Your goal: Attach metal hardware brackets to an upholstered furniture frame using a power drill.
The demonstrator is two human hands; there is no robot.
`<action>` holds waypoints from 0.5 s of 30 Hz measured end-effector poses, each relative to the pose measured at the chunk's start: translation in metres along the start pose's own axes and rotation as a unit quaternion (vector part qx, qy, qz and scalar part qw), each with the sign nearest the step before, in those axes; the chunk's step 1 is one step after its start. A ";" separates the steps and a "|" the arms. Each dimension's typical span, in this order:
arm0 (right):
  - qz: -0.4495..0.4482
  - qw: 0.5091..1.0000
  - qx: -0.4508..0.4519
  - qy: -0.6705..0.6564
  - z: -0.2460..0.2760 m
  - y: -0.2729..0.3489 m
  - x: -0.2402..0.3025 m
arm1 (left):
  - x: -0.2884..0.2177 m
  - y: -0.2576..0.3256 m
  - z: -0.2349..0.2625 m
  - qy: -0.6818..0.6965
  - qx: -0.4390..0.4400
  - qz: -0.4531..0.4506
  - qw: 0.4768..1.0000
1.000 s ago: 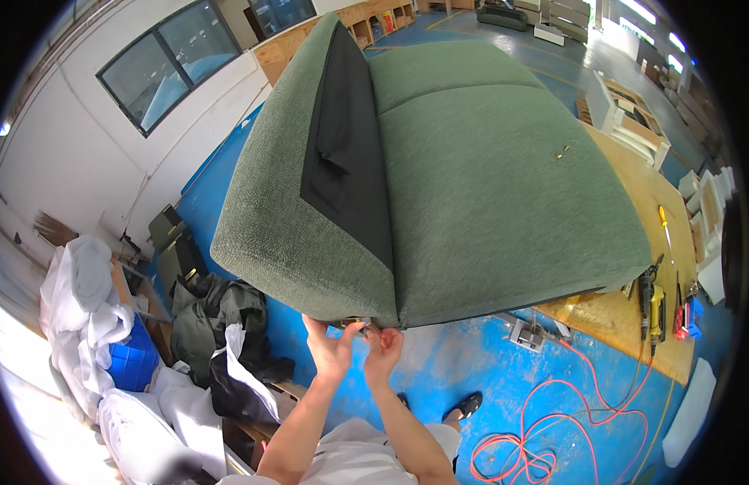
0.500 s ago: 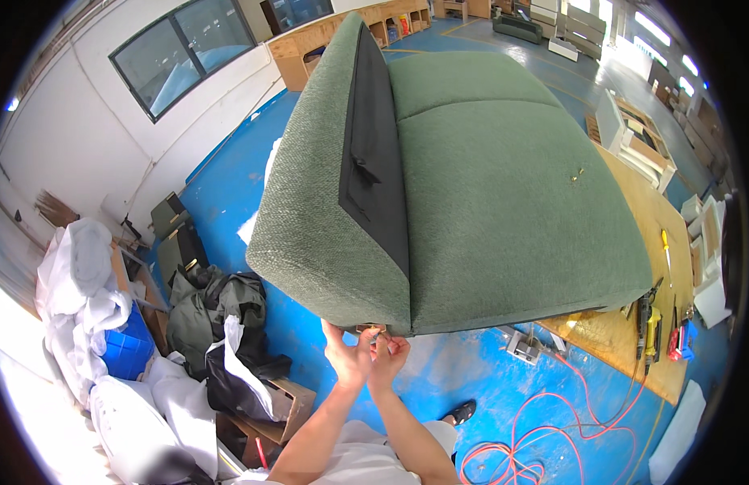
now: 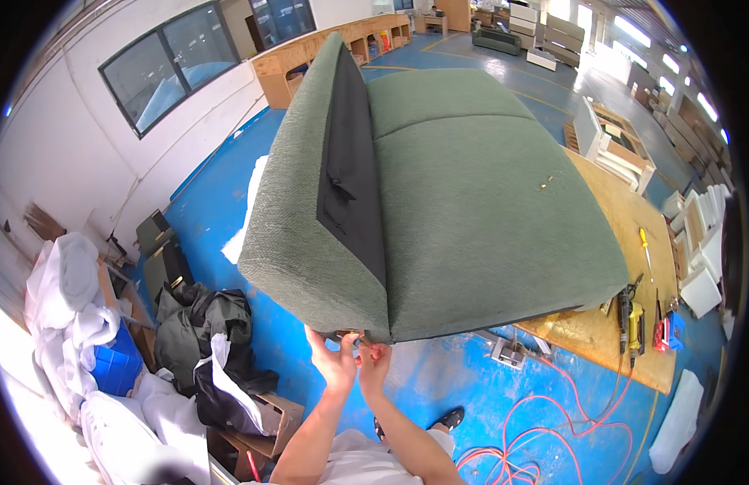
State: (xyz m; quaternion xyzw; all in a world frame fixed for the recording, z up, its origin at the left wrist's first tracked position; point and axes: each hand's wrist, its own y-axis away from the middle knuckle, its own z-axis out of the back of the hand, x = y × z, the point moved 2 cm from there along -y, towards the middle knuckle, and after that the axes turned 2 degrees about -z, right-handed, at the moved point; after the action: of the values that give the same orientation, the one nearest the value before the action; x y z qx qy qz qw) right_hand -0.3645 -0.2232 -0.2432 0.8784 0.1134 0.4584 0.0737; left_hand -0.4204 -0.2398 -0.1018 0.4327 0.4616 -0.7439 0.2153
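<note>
A green upholstered sofa piece has a raised back section on its left, with black cloth along the inner side. Both my hands are together at the near lower corner of that back section. A small brass-coloured metal piece shows at the edge there. My left hand has its fingers against the fabric underside and its thumb at the metal piece. Close beside it, my right hand is closed in a pinch; what its fingertips hold is too small to name. Small brass-coloured bits lie on the seat.
The sofa piece rests on a wooden table. On it lie a yellow screwdriver, a yellow-and-black power tool and a blue item. Red hose coils on the blue floor. Fabric heaps and a carton stand left.
The view has shifted, so the sofa piece sits slightly further left in it. My hands stay at the same corner, with the fingers slightly shifted around the brass-coloured piece.
</note>
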 end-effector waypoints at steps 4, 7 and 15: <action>-0.187 0.954 0.053 -0.227 0.041 -0.021 0.013 | 0.015 0.017 -0.020 0.022 0.018 -0.017 0.999; -0.088 0.965 0.180 0.169 0.049 0.005 0.033 | 0.018 -0.001 0.005 0.240 -0.029 0.085 0.967; 0.111 0.949 -0.118 0.268 0.376 -0.073 0.269 | 0.049 -0.004 -0.004 0.056 -0.009 -0.031 0.998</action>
State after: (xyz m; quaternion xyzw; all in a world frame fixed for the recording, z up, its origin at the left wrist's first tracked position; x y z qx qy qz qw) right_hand 0.0844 -0.0908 -0.2622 0.7149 -0.0247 0.6926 0.0926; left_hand -0.4475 -0.2305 -0.1424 0.4574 0.4929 -0.7204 0.1701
